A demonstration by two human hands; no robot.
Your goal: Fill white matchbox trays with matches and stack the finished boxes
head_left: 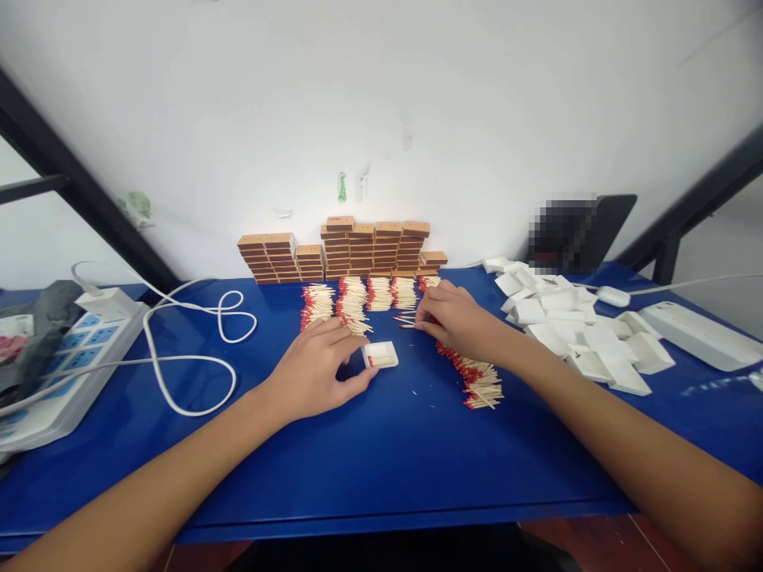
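Note:
Between the thumb and fingers of my left hand (322, 365) is the left end of a small white matchbox tray (387, 349). A few red-tipped matches (381, 361) lie along its near side. My right hand (450, 318) is closed at the fingertips around some loose matches (406, 318) just above the table, beside the tray. Several bundles of matches (351, 298) lie in a row behind the tray. Another heap of matches (482, 385) spreads under and in front of my right wrist. How many matches my right fingers hold is hidden.
Stacked matchboxes (361, 250) stand along the wall. White empty trays (566, 318) are piled at the right, near a white case (613, 296), a long white box (703, 336) and a dark tablet-like object (608, 234). A power strip (89, 349) and white cable (155, 357) occupy the left.

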